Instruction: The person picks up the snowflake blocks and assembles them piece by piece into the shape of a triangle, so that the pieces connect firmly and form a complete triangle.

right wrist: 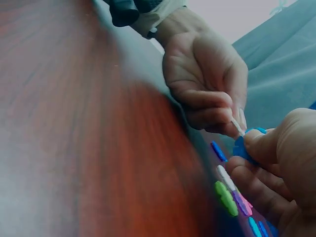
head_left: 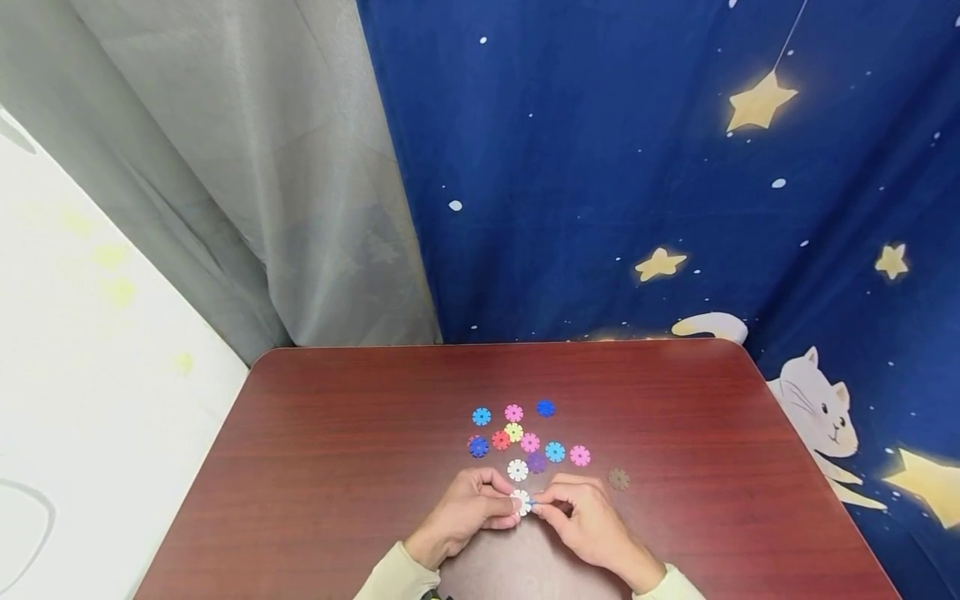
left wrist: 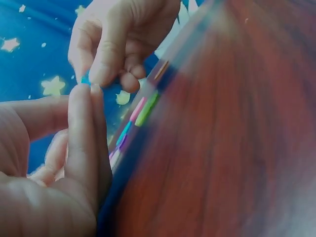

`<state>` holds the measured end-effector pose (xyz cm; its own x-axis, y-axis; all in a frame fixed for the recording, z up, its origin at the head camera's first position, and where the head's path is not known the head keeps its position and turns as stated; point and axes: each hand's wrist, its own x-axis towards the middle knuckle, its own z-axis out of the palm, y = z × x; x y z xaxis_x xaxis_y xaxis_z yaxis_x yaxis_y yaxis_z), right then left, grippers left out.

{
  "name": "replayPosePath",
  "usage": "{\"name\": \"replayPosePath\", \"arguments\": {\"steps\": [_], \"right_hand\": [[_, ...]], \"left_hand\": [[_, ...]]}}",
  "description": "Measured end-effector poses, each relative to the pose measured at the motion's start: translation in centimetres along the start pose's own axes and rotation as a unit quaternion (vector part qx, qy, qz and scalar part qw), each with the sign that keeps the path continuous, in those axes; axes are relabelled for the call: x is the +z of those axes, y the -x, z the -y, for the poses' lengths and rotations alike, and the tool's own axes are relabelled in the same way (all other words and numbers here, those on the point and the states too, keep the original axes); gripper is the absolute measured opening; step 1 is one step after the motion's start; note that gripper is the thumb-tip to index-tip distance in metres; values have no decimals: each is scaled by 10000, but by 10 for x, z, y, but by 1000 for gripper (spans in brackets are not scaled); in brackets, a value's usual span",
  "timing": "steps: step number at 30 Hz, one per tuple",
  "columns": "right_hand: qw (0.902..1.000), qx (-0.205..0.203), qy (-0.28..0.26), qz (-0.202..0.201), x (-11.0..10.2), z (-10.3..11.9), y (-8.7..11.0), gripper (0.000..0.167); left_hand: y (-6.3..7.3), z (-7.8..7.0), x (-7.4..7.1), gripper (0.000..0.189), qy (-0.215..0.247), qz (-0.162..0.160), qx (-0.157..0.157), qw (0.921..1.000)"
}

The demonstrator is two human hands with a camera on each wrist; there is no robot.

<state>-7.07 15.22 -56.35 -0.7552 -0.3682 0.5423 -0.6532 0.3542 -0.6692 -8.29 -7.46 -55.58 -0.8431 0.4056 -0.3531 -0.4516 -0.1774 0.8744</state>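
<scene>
In the head view my left hand [head_left: 468, 508] pinches a white notched disc [head_left: 522, 500] between thumb and fingers. My right hand [head_left: 588, 521] pinches a blue notched disc [right wrist: 240, 149] edge-on against the white disc's right side. The two discs meet at an angle; the right wrist view shows the white rim touching the blue one, but how deep they fit is hidden by fingertips. Just beyond the hands lies another white notched disc [head_left: 517, 470], with a purple disc [head_left: 536, 462] beside it.
Further notched discs lie flat on the red-brown table [head_left: 337, 467]: pink [head_left: 580, 456], light blue [head_left: 555, 452], red [head_left: 501, 440], yellow [head_left: 513, 432] and dark blue [head_left: 478, 447] among them. A brown disc [head_left: 618, 478] lies to the right. Curtains [head_left: 570, 167] hang behind the table's far edge.
</scene>
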Motion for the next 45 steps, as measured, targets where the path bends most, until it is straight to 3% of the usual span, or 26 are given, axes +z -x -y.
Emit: {"name": "replayPosePath", "arguments": {"steps": [4,11,15,19,23,27,31,35,39,45], "right_hand": [[9999,-11,87,-50,3,0,1,15],[9986,508,-134,40,5,-2,-1,13],[9981,582,-111,177,2,-6,-3,19],[9957,760,377,378,-4,-10,-4,29],[9852,1045,1076,833,-9,-11,-4,36],[9756,1224,1293,1283,-11,-9,-2,30],[9733,1329,1175,1456,-10,-8,-2,24],[9774,1320,990,1322,-10,-11,-4,29],[9800,1524,402,1211,-14,-14,-8,22],[9573,2531,-887,1081,-19,-13,-13,12]], "left_hand": [[-3,1,3,15,-24,-100,24,9999],[-6,2,2,17,-29,-310,33,9995],[-7,1,0,21,-19,-360,22,9993],[-6,-2,-7,27,11,-462,107,9989],[-4,-3,-13,30,47,-504,138,9986],[-3,-2,-16,31,46,-490,80,9988],[-3,-1,-14,31,15,-473,-24,9989],[-5,-1,-12,32,4,-468,-3,9989],[-7,-3,-11,33,17,-481,-18,9988],[-8,-6,-10,33,-4,-457,-57,9989]]}}
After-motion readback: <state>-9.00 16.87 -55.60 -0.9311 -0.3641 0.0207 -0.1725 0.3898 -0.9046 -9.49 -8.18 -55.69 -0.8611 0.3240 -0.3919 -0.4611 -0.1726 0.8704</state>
